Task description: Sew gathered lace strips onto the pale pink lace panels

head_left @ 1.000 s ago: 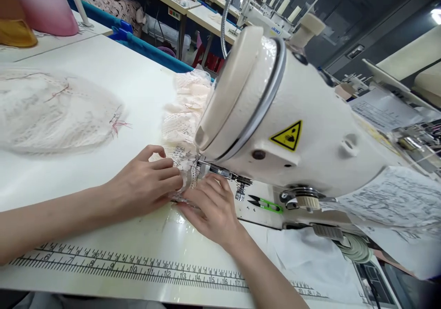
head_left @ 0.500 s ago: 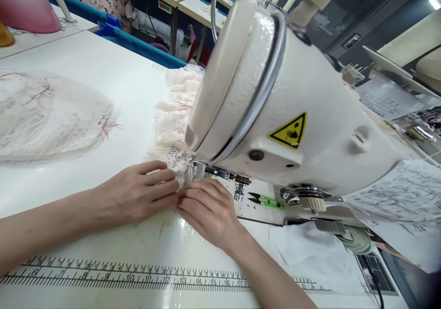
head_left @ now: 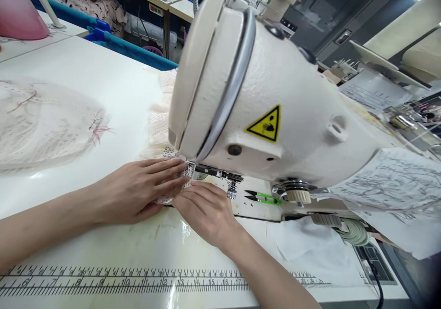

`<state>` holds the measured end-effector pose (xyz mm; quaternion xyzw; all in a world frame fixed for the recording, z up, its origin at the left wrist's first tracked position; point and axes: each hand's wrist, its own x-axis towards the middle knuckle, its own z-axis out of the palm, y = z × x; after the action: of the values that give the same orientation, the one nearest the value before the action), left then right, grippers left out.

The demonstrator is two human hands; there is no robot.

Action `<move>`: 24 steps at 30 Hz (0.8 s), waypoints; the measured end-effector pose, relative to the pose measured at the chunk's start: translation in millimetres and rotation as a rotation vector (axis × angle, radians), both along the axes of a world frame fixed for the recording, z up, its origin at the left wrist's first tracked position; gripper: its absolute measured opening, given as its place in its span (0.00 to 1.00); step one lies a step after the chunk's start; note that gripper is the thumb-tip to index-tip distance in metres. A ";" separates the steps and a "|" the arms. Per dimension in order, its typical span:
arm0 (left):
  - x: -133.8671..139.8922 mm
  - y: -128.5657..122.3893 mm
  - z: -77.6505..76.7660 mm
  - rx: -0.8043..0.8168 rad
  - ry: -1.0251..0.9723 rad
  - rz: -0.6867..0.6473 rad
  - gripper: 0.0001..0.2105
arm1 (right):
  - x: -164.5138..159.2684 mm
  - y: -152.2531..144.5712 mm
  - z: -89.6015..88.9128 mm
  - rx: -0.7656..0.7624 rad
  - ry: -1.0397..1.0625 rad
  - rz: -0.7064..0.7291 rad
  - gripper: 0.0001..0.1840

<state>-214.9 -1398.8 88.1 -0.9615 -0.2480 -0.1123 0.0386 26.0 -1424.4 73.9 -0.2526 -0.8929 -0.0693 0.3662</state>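
Note:
Pale lace fabric (head_left: 159, 127) runs beneath the head of a cream sewing machine (head_left: 285, 102), beside its presser foot area. My left hand (head_left: 138, 189) lies over the lace just left of the needle area, its fingers stretched out nearly flat and its thumb tucked low. A bit of lace shows beneath that palm. Close to its fingertips, my right hand (head_left: 208, 212) has its fingers bent and pressed together at the near edge of the lace, in front of the foot. The needle and the right fingertips are mostly hidden.
Green-handled thread snips (head_left: 265, 199) lie on the machine bed. At left rests a sheer lace piece (head_left: 44, 125) with loose red threads. A ruler scale (head_left: 144, 279) runs along the front edge. White cloth (head_left: 310, 249) lies at right, and a blue rail (head_left: 134, 52) borders the far side.
My left hand has shifted slightly right and flattened over the lace, closer to the foot. The right hand has barely moved. The camera view has turned a little, shifting the machine leftward.

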 end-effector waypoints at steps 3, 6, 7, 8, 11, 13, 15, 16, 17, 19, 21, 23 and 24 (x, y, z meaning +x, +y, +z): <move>-1.8 2.5 -0.3 -0.021 0.001 -0.011 0.29 | -1.6 -0.3 0.6 -0.014 -0.025 0.022 0.12; -1.9 2.3 -0.4 -0.016 -0.005 -0.009 0.29 | -3.4 -0.1 2.2 -0.026 -0.020 0.044 0.13; -1.7 1.6 -0.2 -0.017 -0.005 0.003 0.29 | -3.8 0.0 2.6 -0.021 -0.022 0.048 0.13; -1.4 0.7 0.1 -0.019 -0.003 0.017 0.29 | -4.1 -0.1 2.8 -0.013 -0.026 0.051 0.14; -0.5 -1.9 1.5 -0.034 0.017 0.056 0.28 | -4.6 -0.3 2.3 0.000 -0.023 0.049 0.15; 0.0 -2.8 2.2 -0.051 0.026 0.068 0.28 | -4.6 -0.4 1.7 -0.002 -0.022 0.042 0.15; 0.4 -2.9 2.2 -0.073 0.021 0.088 0.29 | -4.3 -0.4 1.3 0.003 -0.032 0.038 0.15; 0.5 -2.8 2.0 -0.080 0.015 0.095 0.29 | -4.1 -0.4 1.2 0.005 -0.043 0.039 0.15; 0.7 -2.7 1.6 -0.083 0.010 0.097 0.29 | -3.8 -0.4 1.1 0.004 -0.052 0.038 0.14; 1.2 -2.5 0.5 -0.081 0.002 0.096 0.29 | -3.0 -0.2 1.0 -0.008 -0.067 0.036 0.14; 1.7 -2.3 -0.6 -0.080 -0.010 0.095 0.28 | -2.4 0.2 0.6 -0.016 -0.076 0.032 0.14; 2.2 -1.9 -1.1 -0.077 -0.027 0.099 0.28 | -2.0 0.7 -0.1 -0.013 -0.085 0.029 0.14; 2.4 -1.5 -0.9 -0.073 -0.031 0.102 0.27 | -1.9 1.0 -0.6 -0.012 -0.091 0.027 0.14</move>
<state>-212.5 -1400.4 87.2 -0.9465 -0.3012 -0.1160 0.0051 24.1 -1423.4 73.3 -0.2391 -0.9124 -0.0706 0.3246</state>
